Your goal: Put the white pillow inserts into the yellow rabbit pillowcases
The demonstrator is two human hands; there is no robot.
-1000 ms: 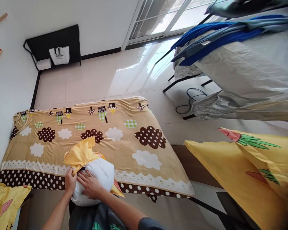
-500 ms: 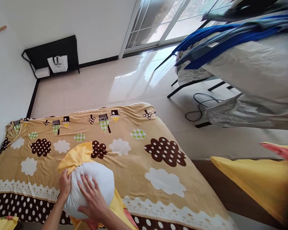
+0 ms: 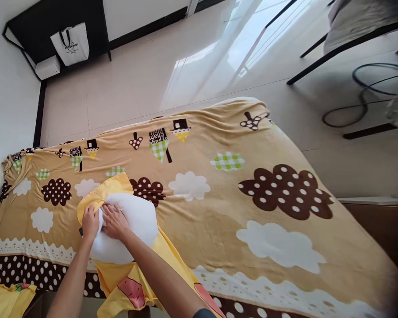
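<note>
A white pillow lies on a tan blanket printed with clouds and dotted shapes. A yellow pillowcase with a carrot print wraps part of the pillow, its edge bunched over the far left end. My left hand is closed on that yellow edge. My right hand presses on the pillow beside it, fingers curled at the cloth's edge.
The blanket covers a table or bed against the left wall. More yellow cloth lies at the lower left. A white bag and a white box sit by a black stand. Black frame legs and a cable lie on the tiled floor at right.
The view has dropped and moved closer to the blanket. The pillow sits further onto the blanket. My right hand slid from the pillow's near side up to the yellow edge beside my left hand.
</note>
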